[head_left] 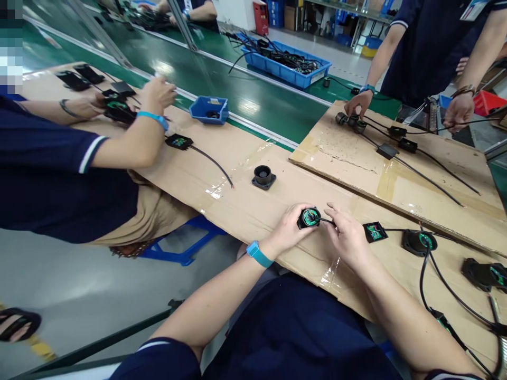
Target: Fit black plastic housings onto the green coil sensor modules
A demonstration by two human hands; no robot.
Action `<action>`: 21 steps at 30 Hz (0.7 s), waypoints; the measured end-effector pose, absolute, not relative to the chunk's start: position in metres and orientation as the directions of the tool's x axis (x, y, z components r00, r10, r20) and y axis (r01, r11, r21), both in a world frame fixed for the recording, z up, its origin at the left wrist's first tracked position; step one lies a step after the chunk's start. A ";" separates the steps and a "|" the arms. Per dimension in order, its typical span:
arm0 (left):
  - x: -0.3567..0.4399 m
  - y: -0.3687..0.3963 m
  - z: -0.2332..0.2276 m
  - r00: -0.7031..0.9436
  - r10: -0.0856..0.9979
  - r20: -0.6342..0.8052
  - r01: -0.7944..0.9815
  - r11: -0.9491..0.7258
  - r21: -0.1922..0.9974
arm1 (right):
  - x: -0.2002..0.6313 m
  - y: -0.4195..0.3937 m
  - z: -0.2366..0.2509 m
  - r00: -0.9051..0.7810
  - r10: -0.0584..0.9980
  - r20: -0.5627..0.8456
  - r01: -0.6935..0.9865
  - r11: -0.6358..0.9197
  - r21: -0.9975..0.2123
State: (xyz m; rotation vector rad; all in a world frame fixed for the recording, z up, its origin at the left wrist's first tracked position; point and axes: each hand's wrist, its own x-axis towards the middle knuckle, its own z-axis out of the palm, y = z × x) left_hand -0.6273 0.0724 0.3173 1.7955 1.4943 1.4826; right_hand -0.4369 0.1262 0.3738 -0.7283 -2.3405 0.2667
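My left hand (292,226) is closed round a small round black housing (310,217) with a green circuit board showing in its open face. From that board a black cable (325,220) runs to my right hand (345,232), whose thumb and fingers pinch it. Just right of my right hand lies a square black case with a green board (374,231), wired to a round black unit (420,241) with a green board. Beyond my left hand a black square-flanged housing (263,177) stands on the cardboard.
Cardboard (245,211) covers the bench. To the left a co-worker's hands (158,95) handle a black part; a blue bin (209,110) stands nearby. Across, another co-worker's hand (358,103) touches round parts. A blue crate (285,60) holds cables. More black units (485,274) lie at right.
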 end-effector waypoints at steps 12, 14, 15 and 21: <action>-0.632 0.073 0.310 -0.127 0.866 0.483 0.456 -0.382 0.804 | -0.461 0.134 0.366 -0.756 0.569 0.323 0.355 0.771 -0.529; -0.632 0.074 0.309 -0.129 0.862 0.490 0.473 -0.380 0.795 | -0.463 0.135 0.365 -0.744 0.578 0.336 0.350 0.765 -0.541; -0.632 0.075 0.308 -0.133 0.861 0.490 0.481 -0.376 0.792 | -0.464 0.136 0.364 -0.736 0.585 0.340 0.355 0.762 -0.541; -0.628 0.078 0.304 -0.172 0.884 0.434 0.485 -0.308 0.819 | -0.474 0.138 0.355 -0.707 0.612 0.353 0.385 0.753 -0.534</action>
